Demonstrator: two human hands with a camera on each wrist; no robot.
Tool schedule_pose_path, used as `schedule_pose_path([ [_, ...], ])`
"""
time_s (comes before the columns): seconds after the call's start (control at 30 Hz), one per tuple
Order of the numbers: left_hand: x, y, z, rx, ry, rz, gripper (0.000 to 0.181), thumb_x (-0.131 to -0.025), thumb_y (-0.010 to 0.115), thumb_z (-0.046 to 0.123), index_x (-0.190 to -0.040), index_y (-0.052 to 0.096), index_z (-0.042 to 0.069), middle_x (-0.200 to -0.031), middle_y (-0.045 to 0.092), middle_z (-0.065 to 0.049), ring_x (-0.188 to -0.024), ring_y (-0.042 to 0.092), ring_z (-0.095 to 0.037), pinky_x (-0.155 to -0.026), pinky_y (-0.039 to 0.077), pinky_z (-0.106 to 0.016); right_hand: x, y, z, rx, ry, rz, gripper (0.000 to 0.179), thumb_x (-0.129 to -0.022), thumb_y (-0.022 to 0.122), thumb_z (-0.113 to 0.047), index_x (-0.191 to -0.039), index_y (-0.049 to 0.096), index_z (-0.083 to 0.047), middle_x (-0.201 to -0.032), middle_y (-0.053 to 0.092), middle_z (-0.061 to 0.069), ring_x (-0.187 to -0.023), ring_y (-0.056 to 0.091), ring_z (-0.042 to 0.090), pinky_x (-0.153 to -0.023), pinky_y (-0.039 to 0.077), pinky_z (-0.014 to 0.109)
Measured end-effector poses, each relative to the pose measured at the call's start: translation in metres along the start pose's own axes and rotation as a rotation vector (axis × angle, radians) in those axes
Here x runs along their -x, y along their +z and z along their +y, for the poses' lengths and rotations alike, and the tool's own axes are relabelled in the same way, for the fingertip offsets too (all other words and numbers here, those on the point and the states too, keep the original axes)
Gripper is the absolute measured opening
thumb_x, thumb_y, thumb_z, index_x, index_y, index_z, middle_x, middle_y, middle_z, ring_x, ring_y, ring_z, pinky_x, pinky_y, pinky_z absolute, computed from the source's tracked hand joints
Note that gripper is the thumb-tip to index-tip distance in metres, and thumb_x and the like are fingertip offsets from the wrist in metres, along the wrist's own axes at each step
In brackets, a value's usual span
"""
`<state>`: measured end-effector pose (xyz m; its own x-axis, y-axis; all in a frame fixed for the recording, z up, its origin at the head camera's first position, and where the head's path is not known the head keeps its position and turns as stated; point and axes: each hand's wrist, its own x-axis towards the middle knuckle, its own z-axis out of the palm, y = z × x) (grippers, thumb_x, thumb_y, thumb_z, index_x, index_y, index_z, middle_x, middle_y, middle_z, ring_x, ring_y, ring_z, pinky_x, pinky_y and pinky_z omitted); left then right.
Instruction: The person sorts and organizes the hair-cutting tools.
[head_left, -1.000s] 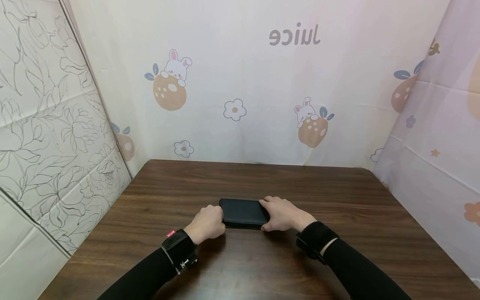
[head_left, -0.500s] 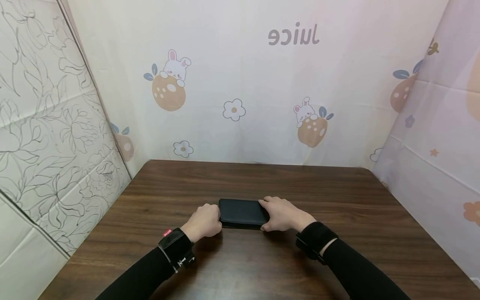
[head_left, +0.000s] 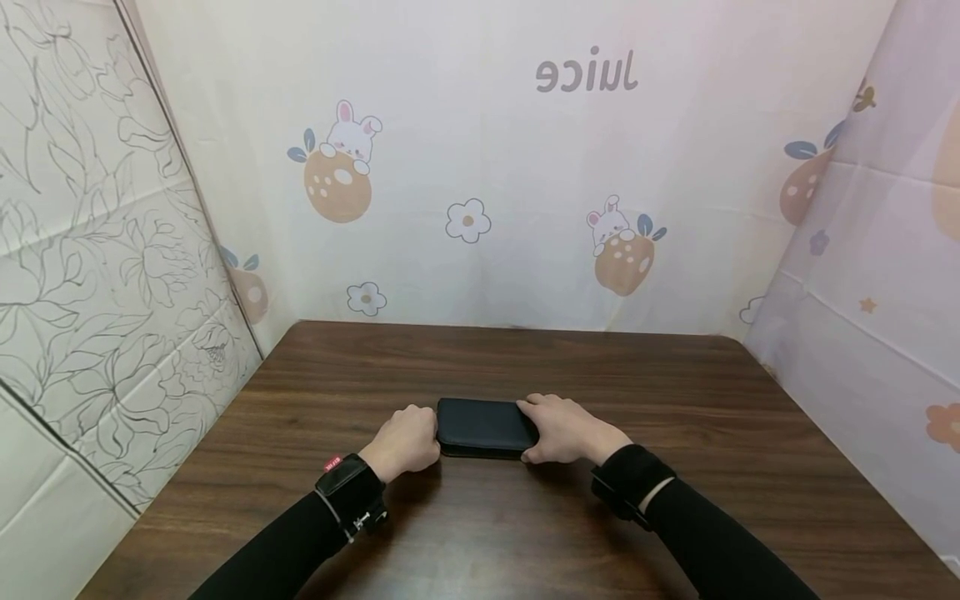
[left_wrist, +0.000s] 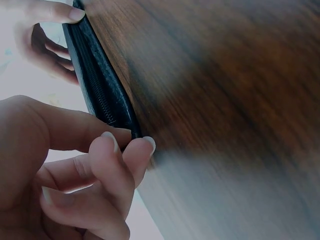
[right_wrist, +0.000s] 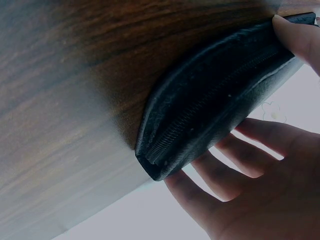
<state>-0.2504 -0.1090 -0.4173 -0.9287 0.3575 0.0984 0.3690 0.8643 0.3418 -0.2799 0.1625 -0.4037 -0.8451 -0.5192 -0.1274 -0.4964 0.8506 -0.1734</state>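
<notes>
A black zip wallet lies flat on the wooden table, its long near side facing me. My left hand is at its left end, where thumb and bent fingers pinch together right at the corner. Whatever lies between those fingertips is hidden, including any zipper pull. Along the wallet's side, the left wrist view shows zipper teeth. My right hand grips the right end, thumb at the near edge and fingers across the far side. Seen from the right wrist, the zipper runs between the two raised leather edges.
The brown wood-grain table stretches around the wallet on all sides. Behind it hangs a pale printed curtain. A floral-lined sheet stands along the left, and another printed sheet closes the right.
My left hand has shifted slightly left, staying at the wallet's left end. The right hand keeps its grip in place, and the wallet has hardly moved.
</notes>
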Motion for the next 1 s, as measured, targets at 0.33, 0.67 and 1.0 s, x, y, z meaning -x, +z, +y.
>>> schedule_pose_path([
  [0.33,-0.0023,-0.0023,-0.0019,-0.020,-0.001,-0.017,0.039,-0.080,0.057,-0.006,-0.059,0.033,0.017,-0.056,0.024,0.006,-0.048,0.027,-0.012,-0.049,0.026,-0.028,0.0000,0.0003,-0.0001,0.010,0.002,0.003,0.083,-0.084,0.081,-0.038,-0.151,0.047,-0.004,-0.152,0.047,0.016,-0.133,0.049,0.034,-0.104,0.044,0.049],
  [0.67,-0.0023,-0.0061,-0.0064,0.036,-0.002,-0.044,0.040,-0.085,0.056,-0.008,-0.063,0.034,0.017,-0.056,0.022,0.004,-0.049,0.022,-0.013,-0.052,0.024,-0.030,0.0003,0.0013,-0.0006,0.019,0.010,0.000,0.082,-0.084,0.080,-0.037,-0.152,0.046,-0.004,-0.153,0.045,0.016,-0.135,0.048,0.035,-0.105,0.043,0.049],
  [1.0,-0.0039,-0.0057,-0.0077,0.021,-0.010,-0.028,0.043,-0.084,0.058,-0.006,-0.061,0.031,0.017,-0.054,0.019,0.005,-0.049,0.020,-0.011,-0.051,0.022,-0.029,0.0014,0.0007,-0.0012,0.004,0.011,0.002,0.082,-0.084,0.080,-0.037,-0.152,0.047,-0.005,-0.153,0.045,0.016,-0.136,0.047,0.036,-0.106,0.042,0.050],
])
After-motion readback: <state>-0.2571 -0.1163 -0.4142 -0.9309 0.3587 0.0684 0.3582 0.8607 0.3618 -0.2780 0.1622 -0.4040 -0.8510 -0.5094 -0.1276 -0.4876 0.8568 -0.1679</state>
